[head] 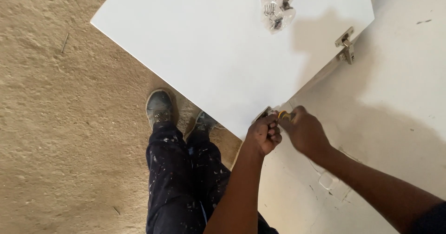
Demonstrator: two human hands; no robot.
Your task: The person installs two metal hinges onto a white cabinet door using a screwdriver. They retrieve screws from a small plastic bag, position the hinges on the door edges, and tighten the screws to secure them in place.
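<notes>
I am working at the lower hinge (pixel 265 113), a small metal piece sitting at the near corner of the white door panel (pixel 209 43), right where the panel meets the white cabinet side (pixel 404 90). My left hand (pixel 264 134) is curled into a loose fist just below the hinge, fingers folded in against it, steadying the part; I cannot tell whether they are actually pinching anything. My right hand (pixel 304 131) is wrapped tight around a screwdriver (pixel 284 116) with a yellow and black handle, and only a short stub of that handle is showing between my knuckles.

To do this well, I judge I should be keeping the driver square to the screw head, pressing in firmly while turning slowly, and bracing the hinge so the panel is not shifting.

The hinge looks like dull stamped steel, angular and small. The panel is smooth, flat and glossy white with crisp edges. Farther up the same edge an upper hinge (pixel 345 44) is standing folded out, silver with a cranked arm. A clear plastic bag of fittings (pixel 277 4) is lying crumpled on the panel near its far end. Below me, my dark paint-spattered trousers (pixel 179 178) and scuffed grey shoes (pixel 160 107) are standing on a rough, sandy floor (pixel 55 122).
</notes>
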